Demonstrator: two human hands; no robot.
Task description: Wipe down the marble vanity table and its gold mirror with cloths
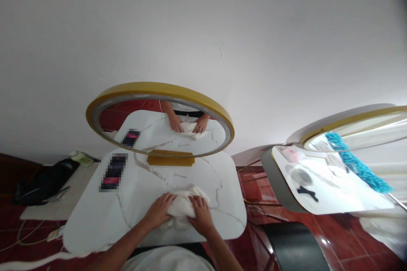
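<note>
A crumpled white cloth [182,204] lies on the white marble-patterned table [210,178] near its front edge. My left hand [159,210] rests on the cloth's left side with the fingers curled over it. My right hand [201,214] presses on the cloth's right side, fingers bent around the fabric. Both hands grip the cloth between them. A round gold-framed mirror [159,118] stands at the back of the table and reflects both hands and the cloth.
A pixelated dark item [113,171] lies on the table's left part. A black bag [44,182] sits on a low surface to the left. To the right stand a second table with a mirror [352,125], a blue duster [356,163] and a dark stool [292,245].
</note>
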